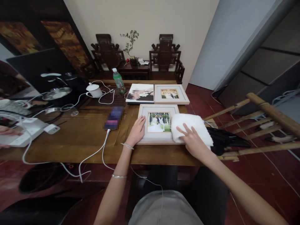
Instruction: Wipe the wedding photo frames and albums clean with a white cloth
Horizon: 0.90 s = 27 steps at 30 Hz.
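A light-wood picture frame point(157, 137) with a wide pale mat and a photo of two people lies flat near the table's front edge. My left hand point(137, 129) rests on its left side, fingers stretched along the border. Over the frame's right part lies a folded white cloth point(199, 126), which hides that side and reaches past it. My right hand point(192, 139) presses on top of this cloth, its fingers spread apart.
Behind lie a second picture frame point(181, 99) and a white photo panel point(140, 88). A green bottle point(119, 82), lidded white cup point(94, 90) and charging phone point(113, 118) stand or lie leftward. Another person's hand point(9, 131) is near a power strip point(30, 131). A bamboo chair point(269, 109) stands right.
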Available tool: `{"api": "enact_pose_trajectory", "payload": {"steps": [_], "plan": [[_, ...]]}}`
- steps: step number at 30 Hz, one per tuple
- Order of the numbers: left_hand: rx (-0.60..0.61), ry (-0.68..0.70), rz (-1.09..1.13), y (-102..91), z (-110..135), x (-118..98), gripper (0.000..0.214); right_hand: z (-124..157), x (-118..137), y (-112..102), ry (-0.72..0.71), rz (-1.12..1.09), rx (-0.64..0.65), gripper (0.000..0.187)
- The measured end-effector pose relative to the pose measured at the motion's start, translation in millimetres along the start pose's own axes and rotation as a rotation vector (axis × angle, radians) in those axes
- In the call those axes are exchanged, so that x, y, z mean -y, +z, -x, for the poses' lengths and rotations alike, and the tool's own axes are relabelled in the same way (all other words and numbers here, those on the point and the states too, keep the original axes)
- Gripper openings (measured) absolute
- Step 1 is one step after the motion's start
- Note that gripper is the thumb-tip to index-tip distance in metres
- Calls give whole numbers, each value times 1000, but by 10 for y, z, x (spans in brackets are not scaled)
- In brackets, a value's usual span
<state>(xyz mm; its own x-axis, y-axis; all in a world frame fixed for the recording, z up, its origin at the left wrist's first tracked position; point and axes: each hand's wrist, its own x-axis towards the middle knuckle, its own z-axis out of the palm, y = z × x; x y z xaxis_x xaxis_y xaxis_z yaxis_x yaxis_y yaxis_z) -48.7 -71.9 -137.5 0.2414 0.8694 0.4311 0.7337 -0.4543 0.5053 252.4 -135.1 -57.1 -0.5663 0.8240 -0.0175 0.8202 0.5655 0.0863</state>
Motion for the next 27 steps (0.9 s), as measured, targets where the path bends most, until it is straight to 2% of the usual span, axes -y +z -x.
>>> {"api": "enact_pose_trajectory", "payload": {"steps": [4,7,10,14,18,21,24,27], "plan": [[-3,20,-5,-4,0,-9,44,253,128,-162,-44,-128,78,61],[-5,32,6,2,0,14,45,196,169,-154,-87,-173,63,63],[-3,43,31,11,-1,51,45,-41,135,-30,-93,-149,-3,59],[-12,60,85,23,-9,103,49,-513,-70,104,-71,-82,-51,56],[-14,58,113,31,-11,126,49,-1012,-313,72,8,-83,-149,62],[-15,48,130,28,-7,127,48,-1316,-378,45,30,-36,-215,66],[-19,55,125,23,-5,126,46,-1473,-313,100,33,41,-177,62],[-32,55,121,24,-8,119,45,-1411,-166,184,36,65,-133,56]]}}
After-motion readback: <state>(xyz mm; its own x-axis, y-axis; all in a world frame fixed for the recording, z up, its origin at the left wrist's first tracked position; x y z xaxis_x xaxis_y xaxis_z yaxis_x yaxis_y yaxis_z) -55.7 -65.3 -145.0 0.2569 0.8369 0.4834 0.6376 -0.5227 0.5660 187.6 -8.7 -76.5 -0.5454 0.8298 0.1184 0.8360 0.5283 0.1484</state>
